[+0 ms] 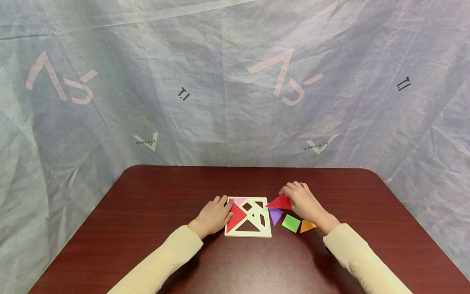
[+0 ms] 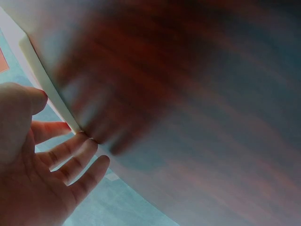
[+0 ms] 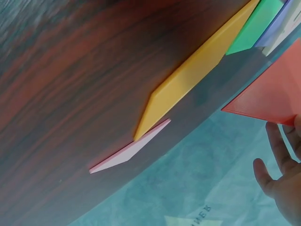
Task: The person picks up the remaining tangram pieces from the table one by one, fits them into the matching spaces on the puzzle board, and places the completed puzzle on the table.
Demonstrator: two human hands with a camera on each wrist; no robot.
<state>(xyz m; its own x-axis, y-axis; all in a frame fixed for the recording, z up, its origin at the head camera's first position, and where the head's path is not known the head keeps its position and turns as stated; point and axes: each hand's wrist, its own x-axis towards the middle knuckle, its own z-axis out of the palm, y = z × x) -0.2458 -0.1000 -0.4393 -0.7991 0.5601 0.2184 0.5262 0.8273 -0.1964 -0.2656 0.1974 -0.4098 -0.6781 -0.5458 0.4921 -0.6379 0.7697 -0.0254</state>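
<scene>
On the dark wooden tabletop [image 1: 147, 245], we are resting our left hand [image 1: 214, 215], fingers relaxed and straight, against the white puzzle frame [image 1: 248, 234]. Just right of the frame, our right hand [image 1: 302, 200] is pinching a red triangle [image 1: 280, 202] above the purple triangle [image 1: 275, 214], green square [image 1: 291, 223] and orange triangle [image 1: 307, 225].

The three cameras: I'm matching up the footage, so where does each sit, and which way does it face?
Head: looks forward and down at the table; both hands and sleeves show.
Left wrist: low beside the left hand, facing the white puzzle frame.
Right wrist: low, facing the red triangle at the right hand.
Shared: head and right wrist both show the red triangle.
</scene>
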